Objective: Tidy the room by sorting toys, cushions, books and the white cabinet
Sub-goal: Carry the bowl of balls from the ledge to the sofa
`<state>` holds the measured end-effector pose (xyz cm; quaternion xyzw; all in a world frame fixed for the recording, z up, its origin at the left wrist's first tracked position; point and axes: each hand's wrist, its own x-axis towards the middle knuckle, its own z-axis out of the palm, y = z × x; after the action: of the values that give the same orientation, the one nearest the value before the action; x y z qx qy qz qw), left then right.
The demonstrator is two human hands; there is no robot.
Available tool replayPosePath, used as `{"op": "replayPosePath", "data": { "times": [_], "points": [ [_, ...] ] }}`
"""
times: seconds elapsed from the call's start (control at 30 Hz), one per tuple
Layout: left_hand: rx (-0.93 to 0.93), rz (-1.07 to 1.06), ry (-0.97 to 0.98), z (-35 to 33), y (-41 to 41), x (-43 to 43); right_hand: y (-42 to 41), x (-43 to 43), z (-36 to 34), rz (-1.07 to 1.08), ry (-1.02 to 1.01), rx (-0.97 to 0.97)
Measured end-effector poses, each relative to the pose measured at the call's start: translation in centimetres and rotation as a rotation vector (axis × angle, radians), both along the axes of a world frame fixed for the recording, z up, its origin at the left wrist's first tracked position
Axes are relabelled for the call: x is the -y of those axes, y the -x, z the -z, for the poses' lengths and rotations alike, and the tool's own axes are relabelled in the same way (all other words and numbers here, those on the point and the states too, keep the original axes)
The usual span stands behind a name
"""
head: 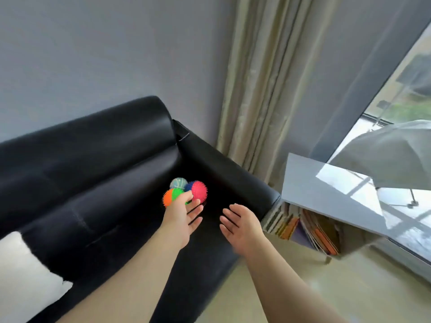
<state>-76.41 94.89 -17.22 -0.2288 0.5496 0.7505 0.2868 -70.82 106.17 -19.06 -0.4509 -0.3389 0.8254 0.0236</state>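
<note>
Several spiky toy balls lie bunched in the corner of a black leather sofa [93, 164], against its armrest: an orange ball [167, 198], a green ball [177, 193], a pink ball [199, 190], a blue ball [188, 185] and a pale ball [178, 183] behind them. My left hand [184, 214] reaches to the cluster with straight fingers, its thumb side touching the green ball. My right hand [240, 223] hovers just right of it, palm turned inward, fingers relaxed and holding nothing.
A white cushion [25, 266] lies on the sofa seat at lower left. Right of the armrest stands a white cabinet [326, 190] with leaning books [307, 227] under its top. Beige curtains [256, 89] hang behind, and a window fills the right edge.
</note>
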Motion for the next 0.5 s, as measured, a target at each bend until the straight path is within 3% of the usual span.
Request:
{"op": "replayPosePath", "data": {
  "times": [0.27,0.5],
  "points": [
    [0.001,0.371,-0.045,-6.9,-17.1,-8.0,-20.4,-5.6,-7.2,0.412,-0.022,-0.109],
    [-0.039,0.758,-0.064,-8.3,-38.5,-18.6,-44.0,-11.9,-8.5,0.743,-0.045,-0.156]
  ]
}}
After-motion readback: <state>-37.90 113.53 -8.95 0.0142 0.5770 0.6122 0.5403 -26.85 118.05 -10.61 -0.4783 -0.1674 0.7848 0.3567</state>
